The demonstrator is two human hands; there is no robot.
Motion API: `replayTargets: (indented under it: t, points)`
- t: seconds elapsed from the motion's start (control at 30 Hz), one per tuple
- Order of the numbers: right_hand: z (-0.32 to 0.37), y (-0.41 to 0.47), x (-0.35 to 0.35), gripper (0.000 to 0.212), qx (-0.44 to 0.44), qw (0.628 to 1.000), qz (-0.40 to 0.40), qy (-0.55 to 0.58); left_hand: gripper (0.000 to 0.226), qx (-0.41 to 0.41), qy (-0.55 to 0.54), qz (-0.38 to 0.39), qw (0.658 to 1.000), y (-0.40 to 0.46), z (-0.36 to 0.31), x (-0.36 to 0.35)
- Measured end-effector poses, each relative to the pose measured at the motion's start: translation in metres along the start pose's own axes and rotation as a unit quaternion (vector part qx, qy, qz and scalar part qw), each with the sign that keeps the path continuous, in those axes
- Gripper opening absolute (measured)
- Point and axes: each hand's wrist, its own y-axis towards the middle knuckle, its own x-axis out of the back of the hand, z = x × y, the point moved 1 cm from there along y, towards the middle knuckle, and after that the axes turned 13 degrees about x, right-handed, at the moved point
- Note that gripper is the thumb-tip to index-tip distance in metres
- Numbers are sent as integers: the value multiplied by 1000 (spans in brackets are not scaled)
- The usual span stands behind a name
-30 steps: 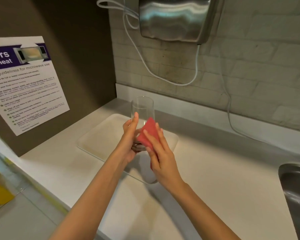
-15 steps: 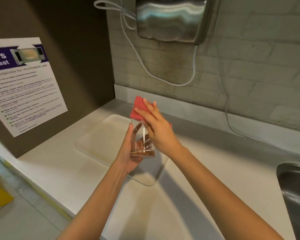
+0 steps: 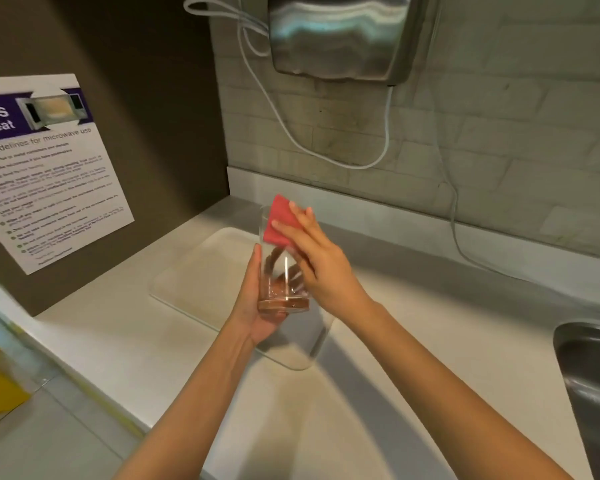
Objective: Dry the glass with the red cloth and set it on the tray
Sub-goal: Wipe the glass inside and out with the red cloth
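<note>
A clear drinking glass is held upright above the near corner of the white tray. My left hand wraps its lower half from the left, fingers behind the base. My right hand presses a folded red cloth flat against the glass's upper right side, near the rim. The cloth's top corner sticks up past the rim. The tray lies flat on the white counter with nothing on it.
A steel sink is sunk into the counter at the right edge. A metal hand dryer hangs on the tiled wall, its white cable looping down. A microwave notice is on the left wall. The counter's front edge runs at lower left.
My right hand has carried the red cloth from the glass's lower side up to its rim. My left hand has shifted lower on the glass, cupping its base.
</note>
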Motion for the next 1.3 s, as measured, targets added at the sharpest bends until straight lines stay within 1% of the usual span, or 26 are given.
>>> replayTargets:
  t: [0.07, 0.1, 0.17, 0.23, 0.3, 0.37, 0.47, 0.53, 0.6, 0.67, 0.7, 0.77, 0.8, 0.83, 0.9, 0.93, 0.97, 1.0, 1.07, 1.1, 1.13, 1.2, 1.27, 1.3]
  points:
    - [4, -23, -8, 45, 55, 998, 41, 0, 62, -9, -11, -5, 1000, -2, -8, 3]
    - [7, -37, -12, 45, 75, 996, 48, 11, 65, -10, -20, -13, 1000, -3, -12, 6]
    - [10, -53, -17, 45, 78, 995, 43, 47, 76, 4, -30, -20, 999, -4, -14, 8]
    - [12, -46, -14, 45, 28, 997, 11, 70, 77, 11, -22, -19, 1000, -4, -12, 7]
    - [13, -24, -7, 45, -49, 994, -40, 87, 64, -6, -12, -20, 1000, -2, -10, 3]
    - [14, -6, -1, 44, -101, 987, -75, 100, 50, -24, -4, -22, 999, -2, -10, -1]
    - [18, -9, -5, 44, -158, 971, -98, 151, 47, -52, 23, -45, 997, -4, -14, -5]
    - [21, -22, -11, 44, -199, 945, -112, 235, 49, -74, 38, -58, 995, -4, -15, -4]
    - [21, -32, -16, 45, -241, 892, -120, 362, 50, -86, 39, -60, 994, -4, -13, -5]
    - [20, -37, -19, 49, -279, 840, -114, 451, 53, -90, 44, -60, 993, -4, -11, -6]
    - [20, -39, -20, 52, -291, 823, -111, 474, 56, -89, 62, -61, 992, -4, -10, -8]
    - [17, -42, -22, 52, -302, 806, -127, 493, 61, -87, 138, -84, 983, -6, -11, -13]
    - [15, -44, -22, 51, -305, 800, -143, 496, 62, -96, 190, -111, 971, -7, -12, -16]
    - [14, -45, -23, 50, -307, 798, -161, 493, 59, -115, 245, -148, 951, -8, -15, -17]
    - [12, -45, -22, 51, -304, 813, -193, 457, 52, -172, 329, -220, 902, -11, -21, -20]
    - [12, -44, -23, 52, -299, 827, -203, 431, 52, -183, 350, -232, 889, -12, -21, -22]
    - [13, -43, -23, 52, -292, 846, -204, 397, 57, -181, 363, -234, 884, -14, -21, -26]
    - [15, -42, -24, 49, -283, 870, -195, 353, 66, -171, 366, -235, 884, -16, -20, -30]
    - [21, -39, -27, 46, -265, 913, -163, 264, 85, -147, 340, -250, 894, -16, -21, -36]
    - [24, -39, -28, 47, -248, 930, -148, 229, 87, -139, 316, -257, 902, -16, -24, -37]
    - [29, -39, -28, 49, -217, 946, -137, 199, 83, -132, 289, -257, 913, -17, -27, -37]
    - [36, -41, -28, 46, -128, 977, -106, 136, 74, -102, 233, -236, 938, -16, -29, -30]
    - [38, -45, -29, 44, -44, 997, -37, 56, 77, -58, 191, -187, 962, -19, -27, -22]
    - [37, -45, -29, 44, -16, 1000, -7, 23, 77, -46, 180, -170, 968, -20, -24, -19]
